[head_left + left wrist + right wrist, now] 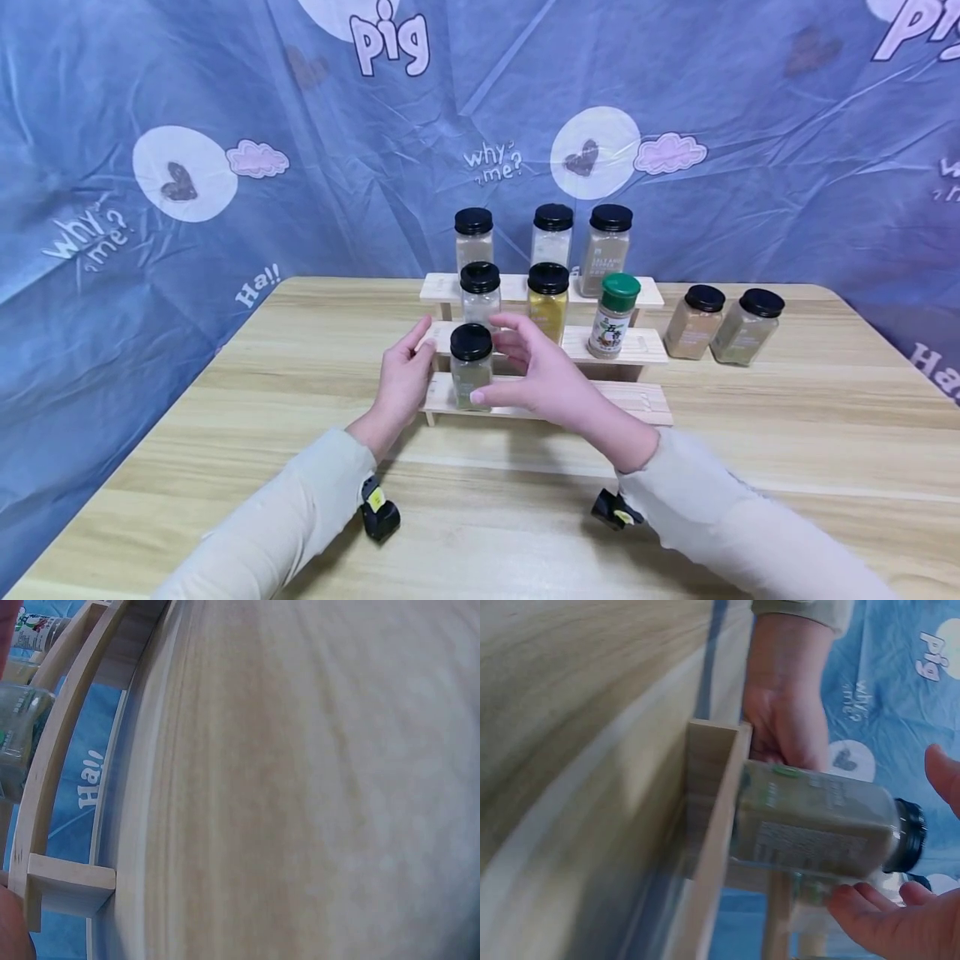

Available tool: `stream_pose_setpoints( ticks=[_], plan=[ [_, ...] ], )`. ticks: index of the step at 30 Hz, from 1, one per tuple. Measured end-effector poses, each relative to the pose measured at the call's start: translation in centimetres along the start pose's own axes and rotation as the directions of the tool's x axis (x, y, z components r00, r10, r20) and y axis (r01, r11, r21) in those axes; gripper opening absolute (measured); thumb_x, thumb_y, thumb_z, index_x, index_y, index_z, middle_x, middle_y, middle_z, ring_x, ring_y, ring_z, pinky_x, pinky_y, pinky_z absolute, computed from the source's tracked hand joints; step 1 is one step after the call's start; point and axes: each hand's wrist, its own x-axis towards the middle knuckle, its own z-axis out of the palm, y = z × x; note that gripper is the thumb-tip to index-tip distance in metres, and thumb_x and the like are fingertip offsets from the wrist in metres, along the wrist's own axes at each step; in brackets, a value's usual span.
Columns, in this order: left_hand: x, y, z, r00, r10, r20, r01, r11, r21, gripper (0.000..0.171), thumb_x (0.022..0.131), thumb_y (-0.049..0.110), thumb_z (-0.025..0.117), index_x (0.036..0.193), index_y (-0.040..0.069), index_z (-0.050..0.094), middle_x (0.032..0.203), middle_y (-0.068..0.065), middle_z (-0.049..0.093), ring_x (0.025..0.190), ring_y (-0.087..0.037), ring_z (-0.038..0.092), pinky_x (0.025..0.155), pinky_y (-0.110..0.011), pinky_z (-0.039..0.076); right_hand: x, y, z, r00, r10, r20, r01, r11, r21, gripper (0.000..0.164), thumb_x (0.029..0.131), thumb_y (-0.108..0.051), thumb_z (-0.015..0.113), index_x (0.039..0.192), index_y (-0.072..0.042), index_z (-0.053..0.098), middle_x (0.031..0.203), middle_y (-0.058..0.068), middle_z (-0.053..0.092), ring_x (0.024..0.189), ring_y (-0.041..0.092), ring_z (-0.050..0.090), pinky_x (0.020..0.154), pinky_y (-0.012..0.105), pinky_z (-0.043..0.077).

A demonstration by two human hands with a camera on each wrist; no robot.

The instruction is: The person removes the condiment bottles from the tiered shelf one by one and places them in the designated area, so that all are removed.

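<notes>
A jar with a black lid and greenish powder [471, 379] stands upright at the left end of the bottom tier of a three-tier wooden rack [600, 400]. My right hand [551, 375] is around the jar, its thumb at the front and its fingers spread toward the far side. In the right wrist view, the fingers [889, 915] and thumb stand apart on either side of the jar, with a gap visible at the lid. At the rack's left end, my left hand [401, 379] rests against the side, index finger extended. The left wrist view shows only slivers of that hand.
On the middle tier stand a clear jar [480, 300], a yellow-powder jar [547, 312] and a green-capped bottle [611, 325]. Three black-lidded jars line the top tier, including a tall one [606, 258]. Two more jars [693, 325] stand on the table right of the rack.
</notes>
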Motion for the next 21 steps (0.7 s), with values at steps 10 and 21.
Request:
stream_pose_setpoints(
  ticks=[10,21],
  plan=[
    [-0.1,0.1,0.0,1.0,0.004,-0.009,-0.004,1.0,0.028,0.046,0.093,0.01,0.049,0.138,0.011,0.043,0.047,0.009,0.033,0.038,-0.003,0.03,0.035,-0.016,0.026,0.8,1.9,2.3,0.986,0.012,-0.167,-0.015,1.0,-0.017,0.073,0.063,-0.009,0.084,0.126,-0.006,0.047,0.114,0.008,0.061,0.107,0.021,0.055,0.097,0.037,0.043],
    [-0.3,0.6,0.2,1.0,-0.014,-0.007,0.015,0.999,0.034,0.046,0.093,0.009,0.048,0.138,0.011,0.043,0.047,0.009,0.034,0.038,-0.003,0.031,0.035,-0.016,0.027,1.2,2.7,3.8,0.959,0.07,-0.276,-0.081,0.996,-0.026,0.071,0.059,-0.016,0.087,0.119,-0.009,0.049,0.105,0.005,0.058,0.092,0.018,0.052,0.082,0.03,0.046]
  ],
)
